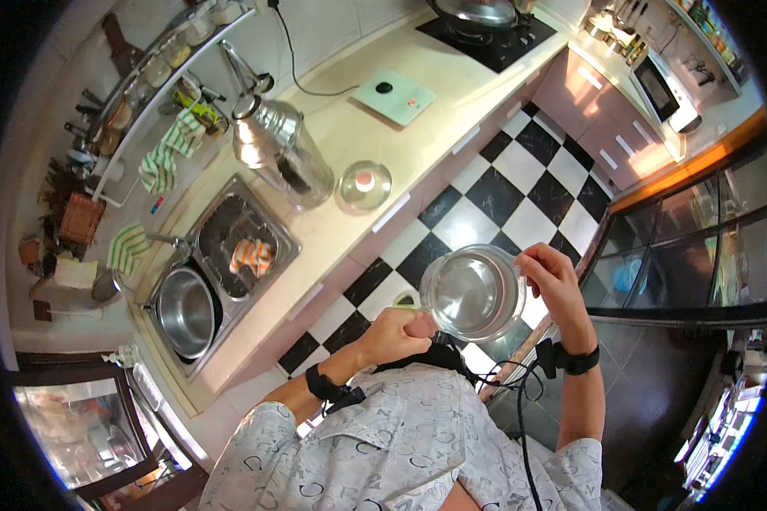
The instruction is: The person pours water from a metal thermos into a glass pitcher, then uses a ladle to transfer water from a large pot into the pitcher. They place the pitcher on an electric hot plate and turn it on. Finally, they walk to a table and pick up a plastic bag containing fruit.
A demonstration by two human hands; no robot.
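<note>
A clear glass pot (473, 292) is held up between both hands, above the chequered floor. My left hand (399, 332) is closed at the pot's near left side, where a handle may be hidden inside the fist. On the opposite side, the fingers of my right hand (548, 271) pinch the pot's rim or side grip. A round glass lid (364, 185) with a pale knob rests on the counter beside a tall shiny metal canister (284, 153).
The cream counter (319, 246) has a steel double sink (287, 246) holding a metal pot (186, 313) and a striped orange-and-white cloth (254, 257). A pale green kitchen scale (393, 97) lies near the black hob (498, 48). A dark cable (525, 434) hangs beside my right arm.
</note>
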